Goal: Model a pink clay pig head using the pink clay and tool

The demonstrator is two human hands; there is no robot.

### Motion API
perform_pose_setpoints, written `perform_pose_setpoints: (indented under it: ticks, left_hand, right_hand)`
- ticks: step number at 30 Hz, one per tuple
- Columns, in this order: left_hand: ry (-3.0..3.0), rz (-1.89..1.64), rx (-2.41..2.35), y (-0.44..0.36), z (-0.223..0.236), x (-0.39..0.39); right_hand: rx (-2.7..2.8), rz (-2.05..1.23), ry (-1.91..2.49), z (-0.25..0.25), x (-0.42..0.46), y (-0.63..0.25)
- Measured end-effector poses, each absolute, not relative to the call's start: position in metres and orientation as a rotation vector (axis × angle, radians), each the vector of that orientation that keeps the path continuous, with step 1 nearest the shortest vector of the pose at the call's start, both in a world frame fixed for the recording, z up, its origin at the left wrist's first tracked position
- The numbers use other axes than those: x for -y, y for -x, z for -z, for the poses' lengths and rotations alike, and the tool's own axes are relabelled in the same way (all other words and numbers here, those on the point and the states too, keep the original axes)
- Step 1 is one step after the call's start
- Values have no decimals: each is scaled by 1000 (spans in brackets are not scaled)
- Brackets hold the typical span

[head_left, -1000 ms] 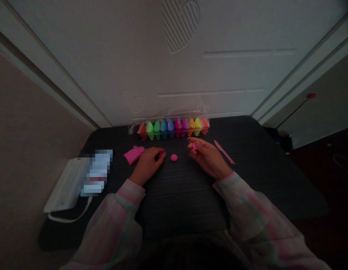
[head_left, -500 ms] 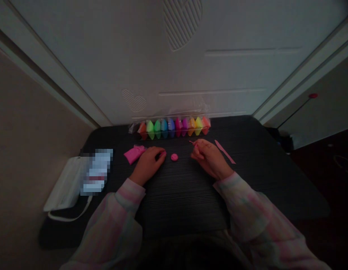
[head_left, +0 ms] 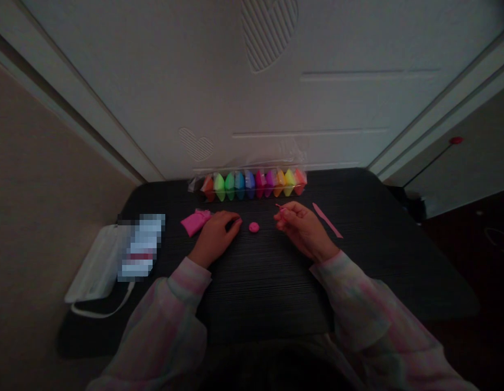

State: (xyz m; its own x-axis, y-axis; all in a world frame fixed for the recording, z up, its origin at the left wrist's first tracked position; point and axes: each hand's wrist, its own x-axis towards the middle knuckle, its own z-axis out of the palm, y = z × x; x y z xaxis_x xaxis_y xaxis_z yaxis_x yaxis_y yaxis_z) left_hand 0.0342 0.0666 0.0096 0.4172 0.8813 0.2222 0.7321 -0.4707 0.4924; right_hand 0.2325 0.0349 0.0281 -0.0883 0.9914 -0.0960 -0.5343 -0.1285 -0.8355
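A small pink lump of clay (head_left: 254, 227) with marks pressed into its top sits on the dark table between my hands. My left hand (head_left: 214, 239) rests just left of it, thumb and fingers curled together at the tips; a trace of pink shows there, too small to name. Behind that hand lies a pink clay packet (head_left: 196, 222), partly covered by it. To the right of the lump, my right hand (head_left: 298, 227) pinches a thin pink clay tool (head_left: 281, 208), whose narrow tip pokes out past the fingers. A pink plastic knife (head_left: 327, 220) lies right of this hand.
A clear-wrapped row of clay packets in several colours (head_left: 250, 184) lies along the table's back edge, against a white door (head_left: 187, 81). At the left are a white power bank (head_left: 93, 266) with a cable (head_left: 109, 315) and a blurred-out phone (head_left: 142, 247). The dark table (head_left: 268, 304) has rounded corners.
My right hand has turned slightly, its fingers shifting around the pink clay tool. My left hand and the lump stay in place; the whole view has drifted a little.
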Motion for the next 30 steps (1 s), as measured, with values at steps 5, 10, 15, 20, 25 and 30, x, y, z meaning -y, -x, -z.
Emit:
perform_pose_setpoints:
  ticks: [5, 10, 15, 20, 25, 30]
  left_hand:
    - [-2355, -663, -1412, -34, -10, -66]
    - [-2357, -687, -1406, -34, -9, -66]
    - [-2353, -699, -1415, -34, -11, -66]
    - [-2341, -730, -1431, -34, -13, -65]
    - [-2336, -748, -1446, -33, -12, -65]
    - [-2328, -758, -1452, -34, -13, -65]
  right_hand:
    - [794, -1509, 706, -28, -34, -233]
    - [765, -1493, 823, -27, -36, -232]
    - [749, -1490, 887, -26, -38, -231]
    - [743, -1475, 886, -25, -37, -230]
    - [784, -1388, 902, -22, -38, -230]
    - [791, -1392, 877, -21, -38, -231]
